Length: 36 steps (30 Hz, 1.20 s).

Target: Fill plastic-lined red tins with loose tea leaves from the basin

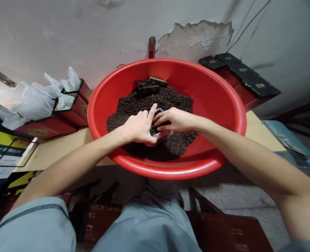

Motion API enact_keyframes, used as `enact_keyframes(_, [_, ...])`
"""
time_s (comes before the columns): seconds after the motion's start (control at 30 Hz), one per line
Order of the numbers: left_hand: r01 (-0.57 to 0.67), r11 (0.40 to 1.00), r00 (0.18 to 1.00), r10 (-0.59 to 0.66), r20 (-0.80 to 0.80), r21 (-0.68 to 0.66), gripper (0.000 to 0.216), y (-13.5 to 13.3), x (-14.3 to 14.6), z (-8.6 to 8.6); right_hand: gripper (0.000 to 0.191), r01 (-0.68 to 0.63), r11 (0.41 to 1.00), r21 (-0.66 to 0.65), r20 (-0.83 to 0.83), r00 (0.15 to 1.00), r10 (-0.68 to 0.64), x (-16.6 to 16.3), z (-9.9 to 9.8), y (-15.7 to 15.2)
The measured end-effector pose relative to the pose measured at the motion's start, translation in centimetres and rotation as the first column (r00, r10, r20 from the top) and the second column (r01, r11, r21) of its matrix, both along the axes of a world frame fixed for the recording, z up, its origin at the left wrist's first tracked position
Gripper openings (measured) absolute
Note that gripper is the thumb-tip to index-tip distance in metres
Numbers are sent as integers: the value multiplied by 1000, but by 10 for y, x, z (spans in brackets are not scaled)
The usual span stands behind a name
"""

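Note:
A big red plastic basin point(218, 105) holds a heap of dark loose tea leaves point(170, 101). Over the heap my left hand point(139, 126) grips a small silvery pouch point(162, 134) from the left side, index finger stretched up along its mouth. My right hand point(176, 119) is closed over the pouch's top from the right, fingers curled at its opening. Most of the pouch is hidden between the two hands. At the far side of the heap lie a few dark flat packets point(151, 85).
Red tins with plastic bag liners point(70, 105) stand left of the basin, closed black-lidded red tins point(244, 77) at the right. The basin rests on a tan board point(55, 150) against a peeling wall. Printed cartons point(5, 154) lie far left. My knees are below.

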<state>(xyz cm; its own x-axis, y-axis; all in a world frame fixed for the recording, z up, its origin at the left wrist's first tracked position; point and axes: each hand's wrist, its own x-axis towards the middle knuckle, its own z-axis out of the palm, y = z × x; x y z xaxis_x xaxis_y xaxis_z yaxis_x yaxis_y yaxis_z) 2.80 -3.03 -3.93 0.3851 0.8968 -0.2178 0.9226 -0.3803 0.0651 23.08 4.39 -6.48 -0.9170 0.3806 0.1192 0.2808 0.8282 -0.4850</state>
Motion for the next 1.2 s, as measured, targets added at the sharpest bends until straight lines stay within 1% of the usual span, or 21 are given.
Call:
enact_keyframes(0.03, [48,998,999,-48,10,-27,139,10,-4,1,22,22,1000,0,8,1000,-22,1,0,1])
enact_keyframes(0.1, [131,989,991,-129,45,-62,142,31,-13,3,25,106,993,44,19,994,-106,1,-1,1])
enact_keyframes(0.17, [205,977,975,-198,98,-65,144,48,-20,4,32,159,983,95,21,987,-161,-1,-3,0])
enact_keyframes(0.23, [270,961,955,-258,147,-66,146,58,-26,1,37,132,985,107,17,991,-134,-5,-3,-2])
enact_keyframes(0.3, [310,949,936,-294,192,-60,147,61,-32,-4,39,95,990,104,29,995,-99,-8,-1,-4])
enact_keyframes(0.33, [315,947,930,-296,216,-59,146,60,-35,-6,38,86,991,102,61,994,-92,-10,1,-5])
enact_keyframes(0.43, [286,956,918,-251,308,-72,145,57,-45,-14,39,60,993,98,216,973,-80,-18,9,-8])
enact_keyframes(0.47, [274,958,911,-229,343,-86,146,57,-49,-15,41,47,994,101,240,968,-70,-21,10,-9])
enact_keyframes(0.57, [230,958,884,-134,448,-168,147,61,-59,-16,45,15,993,120,196,980,-38,-29,12,-9])
enact_keyframes(0.6, [204,958,874,-85,479,-201,143,64,-62,-15,46,1,993,115,194,981,-23,-30,12,-9])
enact_keyframes(0.67, [118,966,860,16,510,-230,121,69,-67,-14,49,-36,996,84,253,967,13,-29,13,-6])
enact_keyframes(0.77, [-46,983,880,123,458,-177,82,75,-72,-14,55,-72,995,72,320,946,45,-30,17,-4])
enact_keyframes(0.83, [-117,983,895,166,414,-143,69,79,-73,-15,55,-101,992,71,334,940,72,-33,20,-4])
enact_keyframes(0.9, [-159,978,901,199,387,-132,67,82,-74,-17,52,-123,991,55,375,922,94,-37,21,-5])
enact_keyframes(1.03, [-189,971,923,226,312,-144,61,83,-73,-18,53,-78,990,119,376,926,28,-38,19,-5])
enact_keyframes(1.13, [-178,967,923,228,309,-180,58,81,-70,-15,46,-116,992,54,439,895,81,-33,16,-3])
enact_keyframes(1.2, [-170,969,923,221,314,-180,57,80,-68,-13,40,-87,994,62,456,889,50,-32,13,-2])
